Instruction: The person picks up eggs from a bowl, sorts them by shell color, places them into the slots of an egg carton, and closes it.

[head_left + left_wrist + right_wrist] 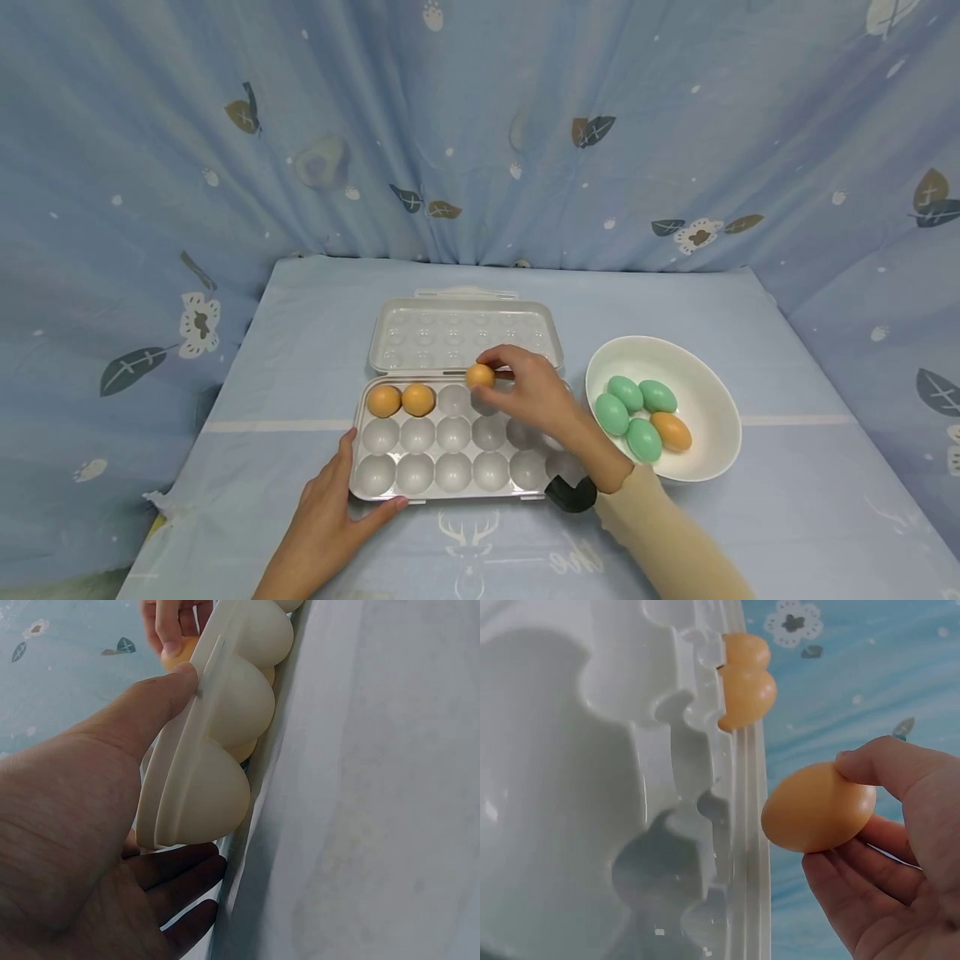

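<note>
An egg carton [453, 435] lies with its lid [465, 335] folded back behind it. Two orange eggs [401, 401] fill the left cups of its far row. Thumb on the front rim and fingers along the left side, my left hand [322, 510] grips the near left corner; the left wrist view shows the thumb [169, 694] on the rim. Between thumb and fingertips, my right hand [531, 390] pinches an orange egg [819, 808] above the far row, near its third and fourth cups. The right forearm hides part of the carton's right end.
A white bowl [712, 417] stands right of the carton, with several green eggs [626, 394] and one orange egg [671, 432] in it. A black strap-like piece [572, 494] overlaps the carton's near right corner. Blue patterned curtain [480, 150] hangs behind the cloth-covered table.
</note>
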Demonstrator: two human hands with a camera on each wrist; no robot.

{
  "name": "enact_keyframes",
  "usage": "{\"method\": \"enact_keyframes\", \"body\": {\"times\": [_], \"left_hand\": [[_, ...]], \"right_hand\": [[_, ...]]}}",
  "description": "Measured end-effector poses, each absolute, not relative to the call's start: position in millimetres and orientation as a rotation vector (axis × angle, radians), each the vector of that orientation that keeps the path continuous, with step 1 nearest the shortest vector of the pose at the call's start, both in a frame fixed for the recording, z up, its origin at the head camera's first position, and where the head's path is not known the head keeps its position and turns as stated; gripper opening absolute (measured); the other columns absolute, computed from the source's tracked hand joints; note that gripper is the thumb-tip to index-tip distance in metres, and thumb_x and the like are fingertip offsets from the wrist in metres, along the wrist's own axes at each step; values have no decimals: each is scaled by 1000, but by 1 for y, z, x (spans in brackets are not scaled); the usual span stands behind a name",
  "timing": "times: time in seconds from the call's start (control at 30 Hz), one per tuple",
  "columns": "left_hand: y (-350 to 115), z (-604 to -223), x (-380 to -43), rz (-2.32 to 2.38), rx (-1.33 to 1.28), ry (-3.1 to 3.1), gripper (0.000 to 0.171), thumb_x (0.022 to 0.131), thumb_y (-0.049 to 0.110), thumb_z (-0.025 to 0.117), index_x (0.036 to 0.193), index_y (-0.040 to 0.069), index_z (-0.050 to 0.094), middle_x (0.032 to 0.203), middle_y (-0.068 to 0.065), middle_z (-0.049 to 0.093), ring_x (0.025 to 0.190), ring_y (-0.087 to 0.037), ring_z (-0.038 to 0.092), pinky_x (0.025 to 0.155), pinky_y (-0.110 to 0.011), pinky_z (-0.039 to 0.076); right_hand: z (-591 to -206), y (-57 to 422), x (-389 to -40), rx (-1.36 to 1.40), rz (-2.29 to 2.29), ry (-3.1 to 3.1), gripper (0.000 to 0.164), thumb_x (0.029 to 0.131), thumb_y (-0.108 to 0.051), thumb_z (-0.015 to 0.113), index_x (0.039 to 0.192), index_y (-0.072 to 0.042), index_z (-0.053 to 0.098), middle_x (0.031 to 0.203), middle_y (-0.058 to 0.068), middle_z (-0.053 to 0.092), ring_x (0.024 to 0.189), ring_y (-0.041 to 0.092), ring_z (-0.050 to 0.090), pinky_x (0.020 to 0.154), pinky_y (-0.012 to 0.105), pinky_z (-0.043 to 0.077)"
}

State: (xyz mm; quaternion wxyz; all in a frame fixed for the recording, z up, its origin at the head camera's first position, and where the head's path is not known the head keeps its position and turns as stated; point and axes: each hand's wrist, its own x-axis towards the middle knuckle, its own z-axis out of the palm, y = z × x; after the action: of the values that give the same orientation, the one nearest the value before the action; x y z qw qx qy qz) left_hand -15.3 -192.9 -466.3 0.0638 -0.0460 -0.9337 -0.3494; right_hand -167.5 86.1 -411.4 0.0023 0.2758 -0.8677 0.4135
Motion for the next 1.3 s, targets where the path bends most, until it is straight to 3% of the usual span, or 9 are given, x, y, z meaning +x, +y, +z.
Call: {"method": "enact_keyframes", "body": {"times": [0.5, 1.0, 1.3], "left_hand": [[-194, -468, -15, -1058, -169, -2783, 109, 82, 49, 86, 159, -2, 27, 152, -26, 49, 131, -48, 55, 100, -68, 44], [-194, -467, -16, -1064, -127, -2836, 113, 83, 55, 83, 160, -2, 23, 156, -26, 45, 134, -48, 52, 103, -69, 42], [-194, -468, -15, -1052, -159, -2785, 110, 81, 49, 86, 159, -3, 27, 152, -25, 49, 132, -47, 54, 101, -67, 43]], "right_hand": [[-416, 61, -169, 968, 1186, -2878, 27, 88, -15, 80, 112, -9, 71, 108, 0, 72, 103, 17, 71, 90, 26, 59], [-418, 53, -170, 1097, 855, -2930, 32, 92, -24, 79, 119, -9, 73, 110, 2, 74, 95, 12, 68, 85, 29, 57], [-405, 59, -165, 1076, 918, -2847, 32, 93, -22, 77, 122, -9, 72, 119, 4, 74, 101, 19, 74, 90, 33, 59]]}}
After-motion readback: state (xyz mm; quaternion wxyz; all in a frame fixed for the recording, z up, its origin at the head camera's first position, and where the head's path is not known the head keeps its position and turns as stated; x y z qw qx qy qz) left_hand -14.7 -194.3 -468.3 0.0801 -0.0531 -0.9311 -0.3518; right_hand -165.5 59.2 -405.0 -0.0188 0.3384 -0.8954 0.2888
